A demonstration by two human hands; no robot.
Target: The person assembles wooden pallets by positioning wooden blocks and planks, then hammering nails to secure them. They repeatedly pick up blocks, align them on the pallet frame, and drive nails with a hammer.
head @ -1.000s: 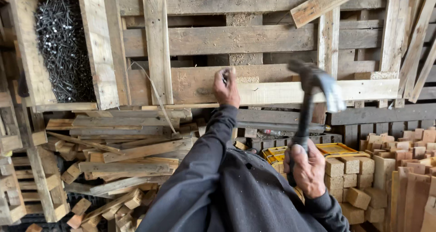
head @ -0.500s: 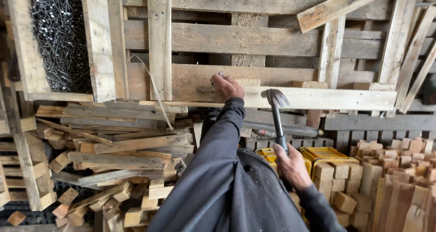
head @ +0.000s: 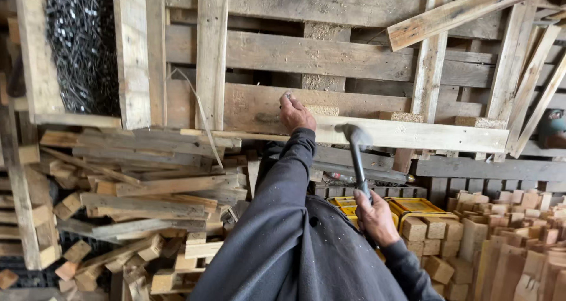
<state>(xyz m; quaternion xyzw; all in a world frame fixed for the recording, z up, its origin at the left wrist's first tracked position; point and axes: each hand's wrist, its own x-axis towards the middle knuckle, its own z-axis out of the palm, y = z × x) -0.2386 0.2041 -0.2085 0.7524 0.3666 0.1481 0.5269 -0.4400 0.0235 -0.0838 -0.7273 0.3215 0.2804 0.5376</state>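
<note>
Left hand (head: 296, 113): raised against the pale plank (head: 413, 133) of the pallet (head: 330, 56); fingers pinched narrow on a small nail (head: 288, 96), tip set at the upper wood face.
Nail: upright between thumb and fingertips, just above the plank, left of the pressed-chip block (head: 321, 109).
Right hand (head: 374, 218): low in the head view, fingers wrapped fully round the hammer handle.
Hammer (head: 356, 159): handle near vertical; head blurred, level with the pale plank, to the right of the left hand and apart from it.
Pale plank: horizontal, across the middle of the pallet, touching the chip blocks above it.
Sleeves: dark grey, both arms extended toward the pallet.
Nail store (head: 82, 47): dark mass of loose nails in a wooden frame, upper left.
Offcut heap (head: 135, 201): scrap slats and blocks, lower left.
Yellow crate (head: 413, 206): just beside the right hand.
Cut blocks (head: 501, 230): stacked lower right.
</note>
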